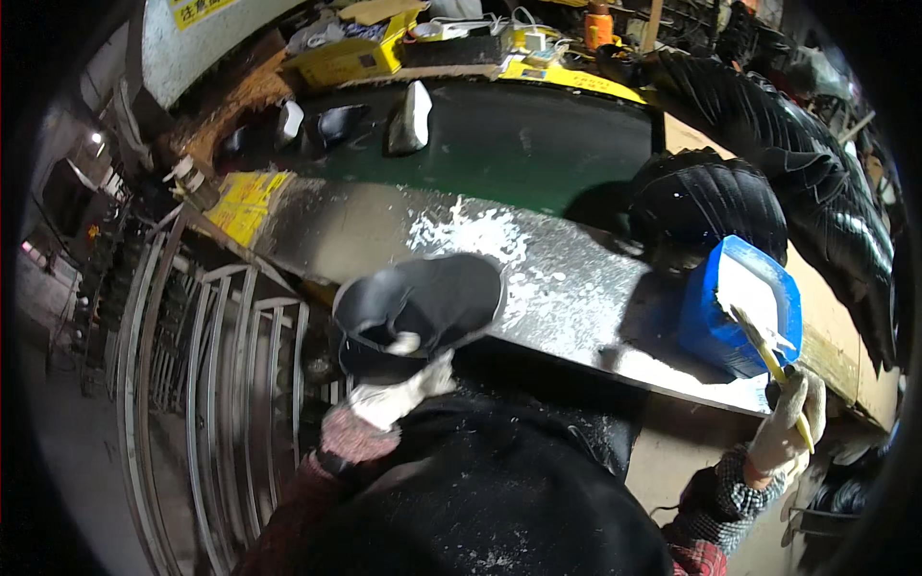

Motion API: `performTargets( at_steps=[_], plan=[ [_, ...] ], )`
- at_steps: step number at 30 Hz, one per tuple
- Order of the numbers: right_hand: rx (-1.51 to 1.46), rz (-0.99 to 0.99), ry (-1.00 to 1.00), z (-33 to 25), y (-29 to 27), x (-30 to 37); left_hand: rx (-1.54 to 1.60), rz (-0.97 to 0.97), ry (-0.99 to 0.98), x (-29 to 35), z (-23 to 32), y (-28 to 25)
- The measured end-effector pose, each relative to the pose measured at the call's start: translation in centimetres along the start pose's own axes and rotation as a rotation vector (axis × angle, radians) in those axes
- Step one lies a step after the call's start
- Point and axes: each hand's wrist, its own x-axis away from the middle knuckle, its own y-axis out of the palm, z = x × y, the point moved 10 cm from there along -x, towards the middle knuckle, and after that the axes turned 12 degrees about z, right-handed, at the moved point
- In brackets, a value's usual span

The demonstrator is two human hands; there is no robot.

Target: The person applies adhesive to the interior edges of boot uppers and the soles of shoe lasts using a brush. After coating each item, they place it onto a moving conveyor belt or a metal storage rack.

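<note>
Possibly, if overloaded, the brush [770,357] gripped by the right hand [791,415] at the tub [698,312] drips; left of the tub, the upper [447,288] might slip should the left hand [396,396] pinching it slacken.

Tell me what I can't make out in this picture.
- Head view: some fingers of the left hand, hidden by the black piece.
- Head view: how deep the white contents go, hidden by the blue container's wall.
- Head view: the yellow sign's upper part, cut off by the top edge.
</note>
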Motion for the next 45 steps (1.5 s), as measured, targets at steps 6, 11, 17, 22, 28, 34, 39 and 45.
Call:
performTargets(
  at_steps=[6,11,17,22,28,34,39,45],
  plan=[
    [-0.439,-0.442,0.011,-8.8,15.1,4.9,-0.822,0.382,0.579,-4.5,3.9,0.8],
    [-0.56,-0.636,0.301,-8.8,23.5,7.9,-0.904,0.39,0.519,-4.2,5.2,2.7],
    [-0.391,-0.782,0.338,-4.8,19.8,10.1,-0.102,0.254,0.439,-4.2,6.2,3.4],
    [-0.615,-0.634,0.015,-14.8,24.4,8.6,-0.049,0.065,0.299,-7.9,1.8,5.8],
    [-0.745,-1.162,-0.497,-23.7,19.9,14.9,-0.455,0.164,0.287,-8.3,4.9,6.0],
    [-0.426,-0.997,0.294,-8.0,17.0,11.1,-0.766,0.412,0.19,-8.4,7.9,2.9],
    [-0.469,-0.905,-0.464,-12.0,12.6,10.5,-0.488,0.142,0.536,-5.6,7.1,12.1],
    [-0.408,-0.21,0.141,-3.3,12.9,3.0,-0.429,0.26,0.525,-2.6,6.7,7.9]
  ],
)
